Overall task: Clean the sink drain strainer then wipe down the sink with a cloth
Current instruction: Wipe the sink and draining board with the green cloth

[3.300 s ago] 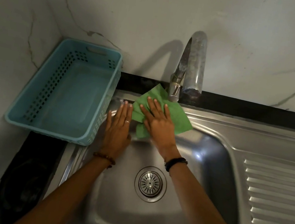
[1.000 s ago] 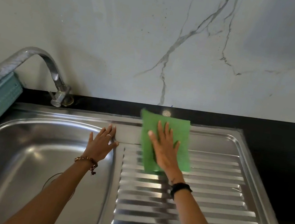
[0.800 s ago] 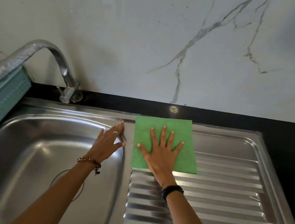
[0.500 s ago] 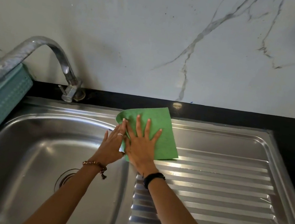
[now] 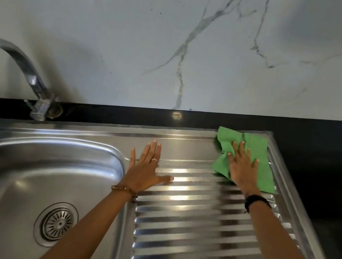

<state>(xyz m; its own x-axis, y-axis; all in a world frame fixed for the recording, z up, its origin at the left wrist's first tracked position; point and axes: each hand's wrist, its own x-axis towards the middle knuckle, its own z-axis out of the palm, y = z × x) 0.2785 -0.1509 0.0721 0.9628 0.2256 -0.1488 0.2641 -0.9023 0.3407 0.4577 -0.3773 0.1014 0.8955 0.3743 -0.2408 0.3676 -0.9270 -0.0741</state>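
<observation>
Since half a second ago the green cloth [image 5: 248, 159] has slid from the near-basin end of the drainboard to its far right back corner, and the right hand [image 5: 242, 167] has gone with it, while the left hand [image 5: 144, 169] has parted from the right and now lies alone on the divide between basin and drainboard [image 5: 195, 223]. The right hand presses the cloth flat with straight, spread fingers, grasping nothing; the left is likewise flat and released, palm down on the steel, seemingly as a brace. The cloth looks thin, light and limp: its upper left edge is rumpled into folds where the push has bunched it, so it probably drags and creases over the ribs rather than gliding. A broad palm over its middle should steer it best; pinching one corner would likely let the rest trail. The steel seems hard and slick, perhaps damp. The strainer [image 5: 56, 223] sits seated in the drain of the sink [image 5: 13, 161], well apart from both hands, and the tap [image 5: 27, 78] arches over the back left.
</observation>
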